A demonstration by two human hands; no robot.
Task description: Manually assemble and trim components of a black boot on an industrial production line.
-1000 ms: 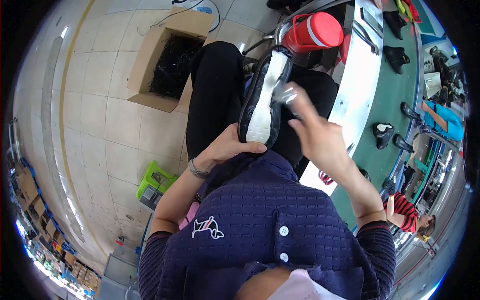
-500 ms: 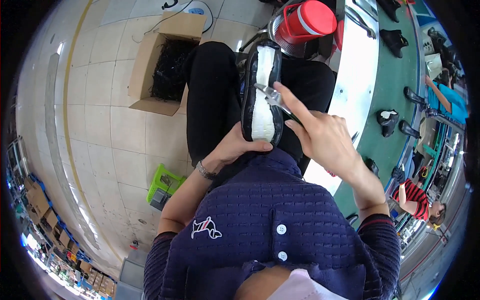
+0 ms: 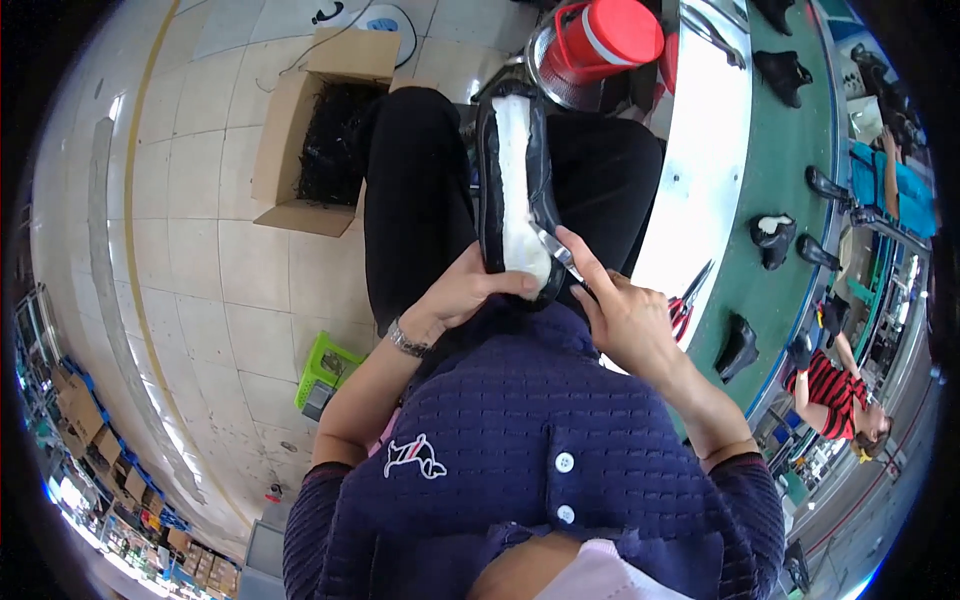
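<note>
A black shoe upper (image 3: 542, 190) with a white insole strip (image 3: 513, 150) down its middle rests sole-up between my thighs, its long side pointing away from me. My left hand (image 3: 462, 290) grips the near end, thumb pressed across the white strip and fingers hidden beneath. In my right hand (image 3: 630, 315) is a silver pincer-like tool (image 3: 556, 247), mostly covered by the fingers. Its metal tip touches the shoe's right inner edge, where black meets white, just beyond my left thumb.
At left stand an open cardboard box (image 3: 280, 150) of black shreds and a green basket (image 3: 312, 378). A red jug (image 3: 600, 45) stands ahead. On the right, red-handled scissors (image 3: 685, 305) lie on a metal ledge beside a green conveyor (image 3: 725, 300) carrying black shoes. Co-workers (image 3: 835, 400) are beyond.
My right hand has brought the tool nearer to me along the shoe, from mid-sole toward the near end. The shoe has shifted slightly left. My left hand keeps its grip.
</note>
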